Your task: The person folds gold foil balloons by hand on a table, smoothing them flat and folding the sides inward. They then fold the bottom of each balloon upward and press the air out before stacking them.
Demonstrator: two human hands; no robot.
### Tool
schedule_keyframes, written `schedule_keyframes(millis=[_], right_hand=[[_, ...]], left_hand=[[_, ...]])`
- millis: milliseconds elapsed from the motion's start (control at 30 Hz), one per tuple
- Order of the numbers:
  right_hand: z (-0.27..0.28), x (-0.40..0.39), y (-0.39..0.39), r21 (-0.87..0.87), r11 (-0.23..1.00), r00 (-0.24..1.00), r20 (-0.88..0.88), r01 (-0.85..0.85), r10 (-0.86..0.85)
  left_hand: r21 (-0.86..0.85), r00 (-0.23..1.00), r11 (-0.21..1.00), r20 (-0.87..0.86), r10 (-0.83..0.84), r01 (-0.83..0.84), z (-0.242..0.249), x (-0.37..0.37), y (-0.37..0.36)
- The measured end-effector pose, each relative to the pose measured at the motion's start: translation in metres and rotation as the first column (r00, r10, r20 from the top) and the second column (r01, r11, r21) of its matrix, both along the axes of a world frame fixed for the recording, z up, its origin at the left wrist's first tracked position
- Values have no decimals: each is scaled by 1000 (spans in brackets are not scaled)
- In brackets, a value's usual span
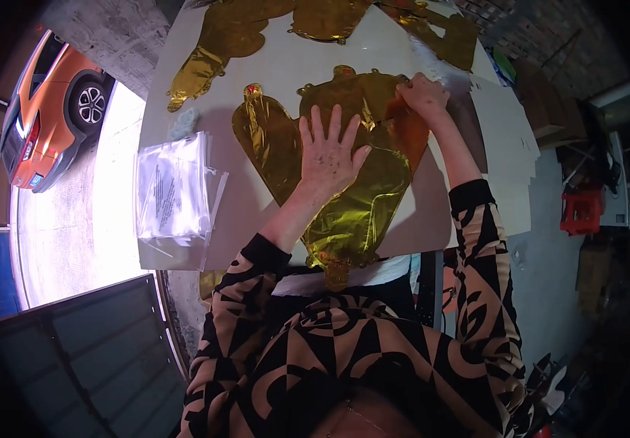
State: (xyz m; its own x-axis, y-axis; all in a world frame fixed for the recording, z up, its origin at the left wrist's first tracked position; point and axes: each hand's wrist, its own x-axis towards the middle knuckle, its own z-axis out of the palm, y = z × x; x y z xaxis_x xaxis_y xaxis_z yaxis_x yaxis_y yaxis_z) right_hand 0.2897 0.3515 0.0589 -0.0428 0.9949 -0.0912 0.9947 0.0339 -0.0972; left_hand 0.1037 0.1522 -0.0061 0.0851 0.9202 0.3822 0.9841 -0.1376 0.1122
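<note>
My left hand [329, 153] lies flat, fingers spread and gripping nothing, pressing the gold foil balloon [344, 197] onto the worktop [242, 212]. My right hand [423, 93] is clenched on the balloon's upper right edge. If I tug too hard there, the thin foil could crease or tear, I reckon; if my palm lifts, it could slide. The balloon is deflated, shiny and wrinkled, its tail hanging over the near edge.
</note>
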Motion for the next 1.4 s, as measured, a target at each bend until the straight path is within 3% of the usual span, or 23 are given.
schedule_keyframes(millis=[433,533,633,733,800,833,933,1033,1167,1267,1400], right_hand=[[1,-9,14,-66,996,995,78,-59,64],[17,-17,9,9,997,997,33,-77,77],[34,-19,8,55,978,954,-217,-201,208],[43,-31,10,59,940,785,-534,-335,313],[79,-44,-34,-144,852,410,-908,-503,88],[92,-47,-50,-193,772,193,-977,-606,-93],[58,-43,-33,80,931,411,-881,-357,234],[14,-15,-13,79,946,542,-803,-313,246],[-19,-9,-28,213,938,749,-565,-272,345],[-32,-14,-44,510,691,683,-246,-512,687],[-32,-31,-67,608,647,576,-350,-460,739]], left_hand=[[40,1000,999,11,-13,12,-1,0,0],[29,1000,999,15,-13,12,0,-1,0],[22,1000,1000,26,-15,15,0,-1,0],[5,999,1000,30,-15,15,0,-1,0],[-28,999,1000,33,-10,11,4,-1,-1],[-45,999,999,35,-9,10,6,0,-1],[11,999,1000,49,-15,14,2,1,1],[-35,1000,999,14,-5,5,5,0,0],[24,999,1000,37,-21,20,3,0,0],[36,998,999,50,-25,23,4,0,2],[-16,999,1000,48,-16,17,6,0,0]])
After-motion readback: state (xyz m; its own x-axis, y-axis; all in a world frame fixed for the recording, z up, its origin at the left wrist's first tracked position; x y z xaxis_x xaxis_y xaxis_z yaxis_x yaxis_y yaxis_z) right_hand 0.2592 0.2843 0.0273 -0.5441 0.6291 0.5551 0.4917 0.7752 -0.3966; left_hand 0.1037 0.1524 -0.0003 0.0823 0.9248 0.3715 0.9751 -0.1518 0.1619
